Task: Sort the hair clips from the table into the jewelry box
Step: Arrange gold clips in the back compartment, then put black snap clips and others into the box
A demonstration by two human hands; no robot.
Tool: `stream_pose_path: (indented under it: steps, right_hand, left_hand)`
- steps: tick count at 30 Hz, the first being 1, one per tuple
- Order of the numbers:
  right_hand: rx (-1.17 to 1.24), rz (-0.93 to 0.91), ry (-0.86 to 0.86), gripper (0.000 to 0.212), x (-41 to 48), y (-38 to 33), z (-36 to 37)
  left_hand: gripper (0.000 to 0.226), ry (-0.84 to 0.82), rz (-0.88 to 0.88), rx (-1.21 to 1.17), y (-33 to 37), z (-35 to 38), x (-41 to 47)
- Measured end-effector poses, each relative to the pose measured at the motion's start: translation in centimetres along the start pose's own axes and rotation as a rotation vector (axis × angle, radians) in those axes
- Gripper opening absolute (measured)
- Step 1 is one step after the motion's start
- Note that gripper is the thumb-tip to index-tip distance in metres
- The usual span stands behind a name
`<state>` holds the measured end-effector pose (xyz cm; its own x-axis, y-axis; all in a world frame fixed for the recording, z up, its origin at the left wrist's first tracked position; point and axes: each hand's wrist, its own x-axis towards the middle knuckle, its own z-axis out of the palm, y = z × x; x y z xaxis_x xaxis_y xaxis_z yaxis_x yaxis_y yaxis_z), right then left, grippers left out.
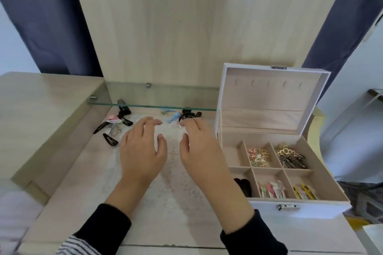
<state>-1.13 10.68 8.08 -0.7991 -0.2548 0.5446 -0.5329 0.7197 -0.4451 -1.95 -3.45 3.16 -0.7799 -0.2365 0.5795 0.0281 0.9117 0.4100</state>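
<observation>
Black sleeves [107,227] extend above pale table [72,192], curtains [41,16] behind.

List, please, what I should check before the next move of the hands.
1. Left hand free: ok, open, holds nothing.
2. Right hand free: ok, open, holds nothing.
3. Lid of the box up: ok.
4. Table cleared: not ok; black clips at left, blue clip and black claw clip by the glass shelf.
5. Room in box: ok, back-left compartment looks bare.
6. Right fingertips touching a clip: cannot tell.
</observation>
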Motion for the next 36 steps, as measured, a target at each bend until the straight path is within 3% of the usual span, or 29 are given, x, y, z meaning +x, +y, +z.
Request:
stream_pose_path:
  steps: [7, 12, 16, 22, 31, 36]
  right_hand:
    - [-0.147, 0.167, -0.315, 0.051, -0.3, -0.4, 5.5]
    - [-0.208, 0.328, -0.411, 0.061, 0.5, 0.5, 8.5]
    - [-0.181, 0.419, -0.375, 0.069, 0.9, 1.1, 9.8]
    - [-0.333, 0.413, -0.265, 0.071, 1.9, 1.9, 11.2]
    - [-0.405, 0.384, -0.127, 0.055, 4.0, 3.6, 12.6]
    - [-0.447, 0.368, -0.129, 0.047, 4.0, 3.7, 12.6]
  left_hand:
    - [0.076, -0.334, -0.343, 0.267, -5.0, 0.3, -0.9]
    - [0.083, -0.371, -0.406, 0.291, -7.1, 0.3, -1.2]
    - [0.078, -0.398, -0.426, 0.288, -7.5, 0.6, -1.0]
    - [0.074, -0.387, -0.409, 0.27, -7.2, 0.8, -1.0]
    - [0.058, -0.313, -0.408, 0.113, -7.2, 0.4, -1.1]
    - [0.032, -0.211, -0.438, 0.0, -7.8, 0.4, -1.1]
